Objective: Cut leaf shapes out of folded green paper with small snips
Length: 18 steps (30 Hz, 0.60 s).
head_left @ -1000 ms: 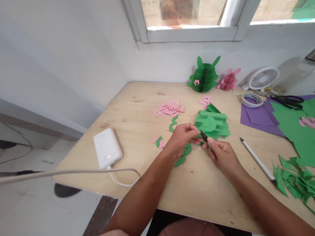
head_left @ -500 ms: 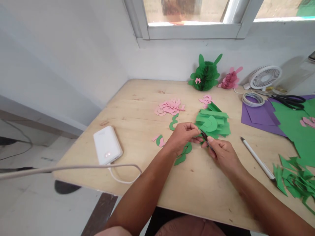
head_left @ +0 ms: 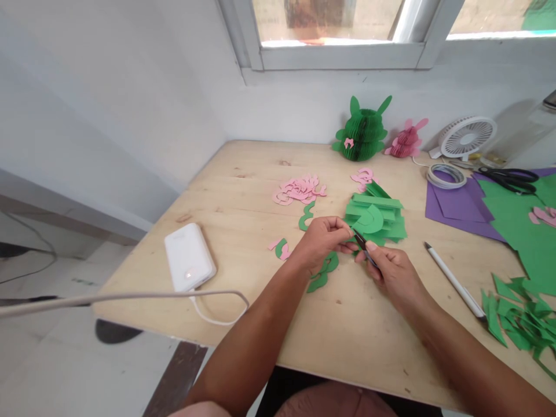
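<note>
**What is seen first?**
A plywood bench is set under a window, and it is covered with cut paper. The left forearm and right forearm are extended inward from the lower edge, and the hands are brought together above the middle of the bench.

**How are the hands held?**
The left hand is curled, with a small green paper piece apparently pinched at its fingertips. The right hand is clenched on a small dark tool. The tool is partly hidden by the fingers, so its exact kind cannot be made out.

**What is laid around them?**
A green paper pile is heaped just beyond the hands. Purple paper and a green sheet are spread to the right, with black scissors laid across them. A white power bank is placed to the left. Pink cutouts are bunched ahead of the hands, and curved green cutouts lie partly under the left wrist.

**Is any container seen?**
A clear bottle is seen at the right, cut off by the frame. Its contents cannot be made out.
</note>
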### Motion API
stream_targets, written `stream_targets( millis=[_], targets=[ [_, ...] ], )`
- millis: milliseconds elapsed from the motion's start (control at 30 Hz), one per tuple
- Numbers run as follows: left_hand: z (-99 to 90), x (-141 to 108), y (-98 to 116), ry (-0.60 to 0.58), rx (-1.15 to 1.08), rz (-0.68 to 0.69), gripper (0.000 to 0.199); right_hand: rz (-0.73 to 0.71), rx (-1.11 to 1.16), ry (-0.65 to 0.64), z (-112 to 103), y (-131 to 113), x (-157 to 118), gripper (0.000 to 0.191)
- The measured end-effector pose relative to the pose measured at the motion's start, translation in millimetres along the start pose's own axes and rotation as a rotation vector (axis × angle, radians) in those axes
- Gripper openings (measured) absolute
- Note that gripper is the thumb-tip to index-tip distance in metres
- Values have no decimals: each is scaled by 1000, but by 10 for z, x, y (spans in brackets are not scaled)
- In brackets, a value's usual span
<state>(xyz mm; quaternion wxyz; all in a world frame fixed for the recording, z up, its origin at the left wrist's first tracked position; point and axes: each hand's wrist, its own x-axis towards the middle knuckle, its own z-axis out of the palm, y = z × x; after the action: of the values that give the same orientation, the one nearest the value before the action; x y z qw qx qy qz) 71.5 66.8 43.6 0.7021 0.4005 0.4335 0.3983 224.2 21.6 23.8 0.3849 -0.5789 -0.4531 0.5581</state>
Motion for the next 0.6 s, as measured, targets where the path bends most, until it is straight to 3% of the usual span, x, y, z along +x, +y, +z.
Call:
stream_targets(
  millis=[600],
  targets=[
    [-10, -4, 23, -22, 0, 1, 11, 31, 50, -9, -6, 22, 5, 54]
  ],
)
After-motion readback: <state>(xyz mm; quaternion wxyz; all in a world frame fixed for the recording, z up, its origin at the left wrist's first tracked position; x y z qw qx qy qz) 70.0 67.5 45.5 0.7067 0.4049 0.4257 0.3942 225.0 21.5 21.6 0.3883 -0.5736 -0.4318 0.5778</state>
